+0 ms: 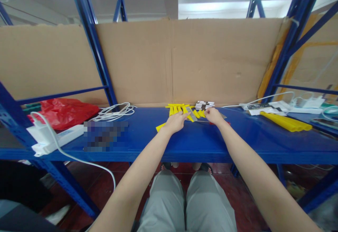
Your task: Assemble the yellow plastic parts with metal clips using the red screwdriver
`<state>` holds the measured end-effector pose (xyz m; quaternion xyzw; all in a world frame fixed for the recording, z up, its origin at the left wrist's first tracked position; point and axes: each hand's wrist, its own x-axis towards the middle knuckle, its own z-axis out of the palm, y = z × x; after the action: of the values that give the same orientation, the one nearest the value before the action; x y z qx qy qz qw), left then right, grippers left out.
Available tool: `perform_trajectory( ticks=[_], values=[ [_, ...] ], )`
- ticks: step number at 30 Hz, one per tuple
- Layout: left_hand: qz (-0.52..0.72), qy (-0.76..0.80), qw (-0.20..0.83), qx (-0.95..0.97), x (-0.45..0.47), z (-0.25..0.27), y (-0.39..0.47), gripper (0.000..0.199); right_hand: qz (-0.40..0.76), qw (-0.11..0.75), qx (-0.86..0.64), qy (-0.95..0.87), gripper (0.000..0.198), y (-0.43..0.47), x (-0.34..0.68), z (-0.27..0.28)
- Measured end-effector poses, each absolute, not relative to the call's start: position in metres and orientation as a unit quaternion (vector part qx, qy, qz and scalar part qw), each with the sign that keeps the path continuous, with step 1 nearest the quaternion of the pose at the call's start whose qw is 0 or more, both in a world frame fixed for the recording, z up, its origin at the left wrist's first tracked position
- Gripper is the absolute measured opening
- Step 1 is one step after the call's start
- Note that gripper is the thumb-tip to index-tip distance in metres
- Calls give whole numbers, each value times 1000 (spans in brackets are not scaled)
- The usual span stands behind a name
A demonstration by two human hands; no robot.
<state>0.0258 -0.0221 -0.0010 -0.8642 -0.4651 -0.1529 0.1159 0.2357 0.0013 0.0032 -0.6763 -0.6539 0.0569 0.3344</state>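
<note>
The left hand [174, 123] touches a grey plate [192, 113]; I can't tell if its fingers pinch. The right hand [213, 115] has bunched fingers by small yellow bits [200, 113]; any catch is hidden. Yellow sticks [179, 108] sit behind on the blue worktop [148, 133]. It looks partway done. The packet's [264, 110] words are too tiny to read.

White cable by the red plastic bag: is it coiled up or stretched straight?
Coiled up: the thin white cable lies in several overlapping loops on the blue shelf.
</note>
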Motion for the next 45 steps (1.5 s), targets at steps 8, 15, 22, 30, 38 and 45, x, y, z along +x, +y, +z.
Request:
perform_trajectory(
  ticks=[8, 15, 22, 30, 38, 45],
  values=[
    [-166, -473, 98, -860, 23, -1, -19, 47, -36, 197, -757, -622, 26, -3, 236, 3],
    [-165, -465, 93, -865, 25, -2, -21, 45, -11, 231, -808, -542, 27, 2, 245, 4],
    [-166, -448, 91, -874, 27, -4, -20, 43, 63, 262, -802, -533, 27, 17, 259, 4],
    [-152, -419, 95, -890, 29, -10, -17, 41, -1, 175, -804, -568, 41, 35, 242, 2],
    [-134, -420, 95, -893, 31, -8, -20, 41, -15, 138, -796, -589, 43, 37, 243, -2],
    [-124, -423, 94, -893, 32, -6, -24, 42, -37, 122, -774, -620, 41, 32, 239, -1]
  ],
)
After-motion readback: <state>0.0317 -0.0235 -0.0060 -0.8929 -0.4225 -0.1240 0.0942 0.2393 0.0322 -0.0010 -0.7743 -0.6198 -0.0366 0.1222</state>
